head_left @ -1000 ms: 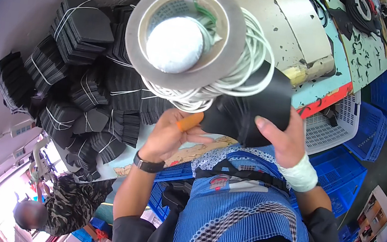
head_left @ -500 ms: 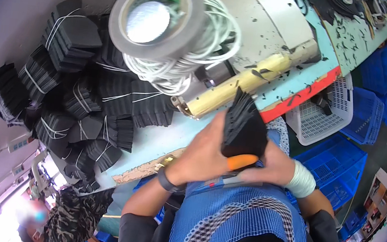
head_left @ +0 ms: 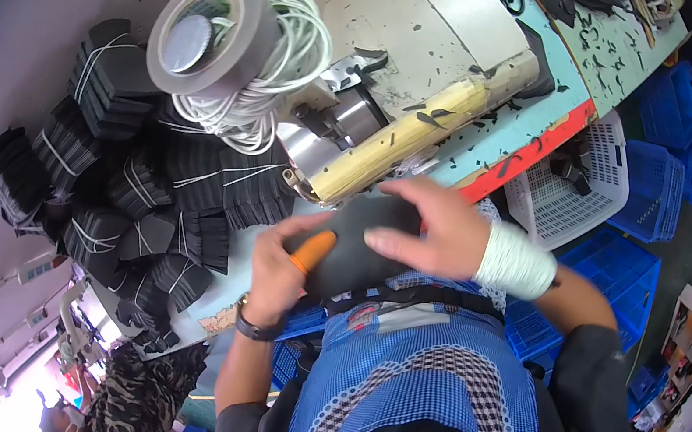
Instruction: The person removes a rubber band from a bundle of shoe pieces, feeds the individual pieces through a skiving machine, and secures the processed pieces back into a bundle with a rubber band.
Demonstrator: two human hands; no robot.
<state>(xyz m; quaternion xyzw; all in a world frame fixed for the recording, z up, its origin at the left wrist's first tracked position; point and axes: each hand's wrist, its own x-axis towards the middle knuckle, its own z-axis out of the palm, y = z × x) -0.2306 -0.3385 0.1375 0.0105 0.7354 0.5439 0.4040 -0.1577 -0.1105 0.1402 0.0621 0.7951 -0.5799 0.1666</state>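
Observation:
A stack of black, sheet-like cut pieces [head_left: 365,241] is between my hands in front of my apron, with a smooth flat face upward. My left hand [head_left: 279,261] grips its left end, the thumb in an orange finger cover [head_left: 313,251] pressing on the top face. My right hand [head_left: 437,231] holds the right end, thumb on top and fingers over the far edge. White bands [head_left: 519,261] ring my right wrist. Just beyond the stack is a beige machine [head_left: 415,40] with a yellow-wrapped front bar [head_left: 410,137].
Tied bundles of black pieces [head_left: 138,182] crowd the bench at left. A large tape roll [head_left: 250,48] and looped white cord [head_left: 287,35] stand above the machine. White [head_left: 606,191] and blue crates [head_left: 651,188] sit at right. Someone in camouflage clothing [head_left: 139,395] is at lower left.
The stack has tipped from upright, edges showing, to flat side up, and moved left and nearer the bench. My left hand shifted left; my right hand came up over the stack.

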